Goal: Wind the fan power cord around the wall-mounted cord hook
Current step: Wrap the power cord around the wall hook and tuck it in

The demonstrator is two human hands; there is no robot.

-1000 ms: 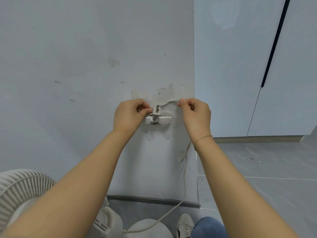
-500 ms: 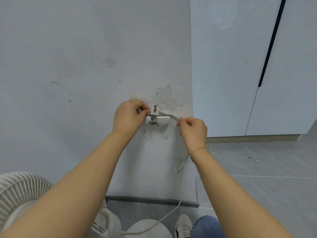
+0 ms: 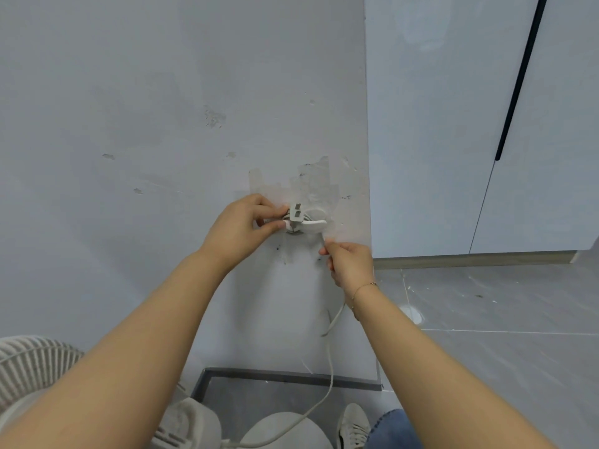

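The small white plastic cord hook (image 3: pixel 303 222) is stuck on the pale grey wall (image 3: pixel 129 124), under a patch of torn tape. Its flat arm sticks out to the right. The left hand (image 3: pixel 241 228) is at the hook's left side. Its thumb and fingers (image 3: pixel 275 224) are curled and pinch the cord loops there against the hook. The right hand (image 3: pixel 348 264) is just below and to the right of the hook. Its fingers are closed on the thin white fan power cord (image 3: pixel 329 367).

From the right hand a short bit of cord goes up and left to the hook. The rest hangs down the wall, long and nearly straight, to the round white fan base (image 3: pixel 285 431) on the floor. So the hook sits up and left of the right hand. That hand is the one to carry the cord under the hook next, I think. A lot of cord is still loose.
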